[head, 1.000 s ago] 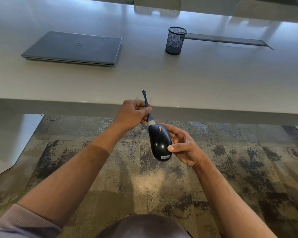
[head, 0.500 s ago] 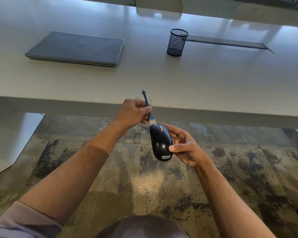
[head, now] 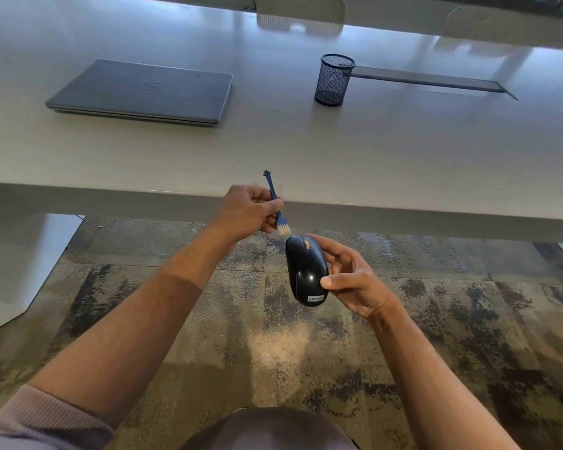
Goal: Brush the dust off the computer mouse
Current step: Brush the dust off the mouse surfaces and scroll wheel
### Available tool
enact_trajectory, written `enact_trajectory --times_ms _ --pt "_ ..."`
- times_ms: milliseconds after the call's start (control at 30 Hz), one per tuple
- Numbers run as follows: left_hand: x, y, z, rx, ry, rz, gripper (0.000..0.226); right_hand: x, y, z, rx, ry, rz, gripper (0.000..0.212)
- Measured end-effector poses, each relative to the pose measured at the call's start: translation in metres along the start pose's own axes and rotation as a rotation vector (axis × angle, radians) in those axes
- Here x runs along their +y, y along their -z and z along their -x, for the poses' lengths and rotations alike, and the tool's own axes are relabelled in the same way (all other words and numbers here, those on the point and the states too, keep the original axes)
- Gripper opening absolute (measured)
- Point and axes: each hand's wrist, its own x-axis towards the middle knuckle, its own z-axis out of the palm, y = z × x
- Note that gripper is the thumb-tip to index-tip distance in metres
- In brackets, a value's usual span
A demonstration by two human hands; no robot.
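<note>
Computer mouse (head: 306, 271) is grasped in our right hand (head: 355, 280), thumb on its near top and fingers round its far side, held in the air below the tabletop (head: 306, 151) edge with its long axis running away from us. Our left hand (head: 247, 212) pinches the brush (head: 277, 209), whose bristles hang just above-left of the mouse's far end, so we judge that the next stroke runs down and right.

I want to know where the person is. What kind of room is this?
Probably an office or meeting room: a long pale table holds a closed laptop and a mesh pen cup, with chairs behind and patterned carpet underneath.
</note>
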Motion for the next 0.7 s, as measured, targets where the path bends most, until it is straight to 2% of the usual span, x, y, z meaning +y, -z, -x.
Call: enact_trajectory --times_ms 400,567,700 --pt "0.004 0.003 0.005 -0.168 0.024 -0.073 0.014 -0.001 0.005 0.003 0.051 0.018 -0.022 0.088" --pt "0.003 0.004 0.0 -0.033 0.011 0.004 0.013 -0.001 0.003 0.001 0.021 0.008 -0.001 0.086" --pt "0.004 -0.004 -0.001 -0.045 -0.002 0.001 0.013 -0.002 -0.002 -0.002 0.006 0.007 0.013 0.084"
